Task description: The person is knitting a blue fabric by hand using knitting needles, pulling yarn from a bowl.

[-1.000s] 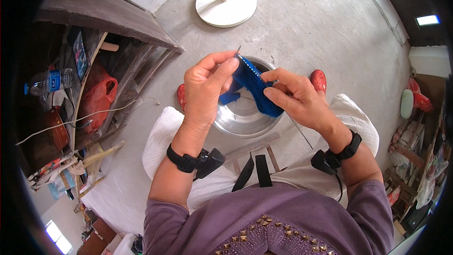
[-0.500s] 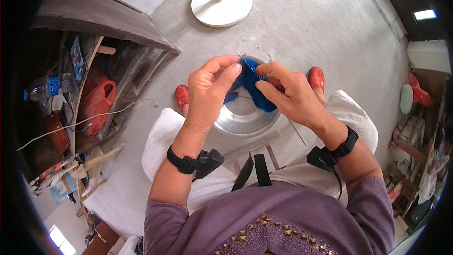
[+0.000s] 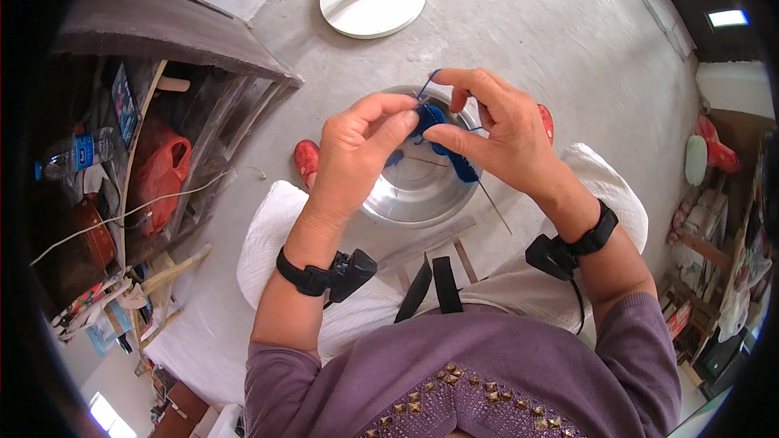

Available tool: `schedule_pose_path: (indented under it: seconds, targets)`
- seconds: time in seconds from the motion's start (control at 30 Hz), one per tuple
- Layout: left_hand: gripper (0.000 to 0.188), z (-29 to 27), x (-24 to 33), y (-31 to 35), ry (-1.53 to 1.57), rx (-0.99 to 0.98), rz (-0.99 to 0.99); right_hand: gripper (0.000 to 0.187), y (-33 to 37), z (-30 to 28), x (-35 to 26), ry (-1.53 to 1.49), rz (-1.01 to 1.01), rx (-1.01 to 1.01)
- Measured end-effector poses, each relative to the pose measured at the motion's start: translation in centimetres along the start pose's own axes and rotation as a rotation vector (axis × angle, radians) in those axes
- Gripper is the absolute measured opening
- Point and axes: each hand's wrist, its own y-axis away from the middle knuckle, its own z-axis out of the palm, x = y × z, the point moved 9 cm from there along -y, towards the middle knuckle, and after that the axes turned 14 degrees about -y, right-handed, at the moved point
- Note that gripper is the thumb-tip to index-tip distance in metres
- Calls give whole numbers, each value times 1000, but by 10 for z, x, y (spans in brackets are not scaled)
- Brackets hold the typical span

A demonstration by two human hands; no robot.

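Note:
A small piece of blue knitting (image 3: 462,165) is held up over a metal basin (image 3: 410,204) between my knees. My left hand (image 3: 355,144) pinches its upper left end between thumb and fingers, by the needle tips. A thin knitting needle (image 3: 494,208) sticks out from the lower right end. My right hand (image 3: 510,136) has its index finger raised with blue yarn (image 3: 425,84) stretched from it down to the work. The other fingers curl with yarn running into them, and the thumb lies against the knitting. More blue yarn rests in the basin.
A white round stand base (image 3: 375,12) is on the floor ahead. To the left stands a dark wooden cabinet (image 3: 174,28) with a red plastic bag (image 3: 162,170) and a bottle (image 3: 77,154). Shelves with bags line the right. Red shoes (image 3: 306,160) flank the basin.
My right hand has lifted off the knitting's edge and its index finger has risen, drawing yarn up. The knitting has turned, showing a narrower strip. The left hand keeps its pinch.

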Motion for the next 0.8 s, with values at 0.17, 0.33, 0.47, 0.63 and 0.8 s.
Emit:
schedule_pose_path:
  seconds: [0.17, 0.33, 0.47, 0.63, 0.8]
  targets:
    - [17, -12, -7, -2, 129, 56, -2, 39, 11, 18, 13, -143, 193, -90]
    - [19, -21, -2, -5, 142, 142, 62, 31, 16, 22, 18, -233, 184, -98]
    - [19, -27, 0, -5, 167, 129, 77, 31, 15, 22, 11, -303, 194, -150]
    - [20, -27, -4, -5, 75, 97, 6, 31, 17, 20, 17, -366, 222, -207]
    - [19, -24, -7, -5, 47, 35, -16, 30, 15, 20, 14, -339, 212, -250]
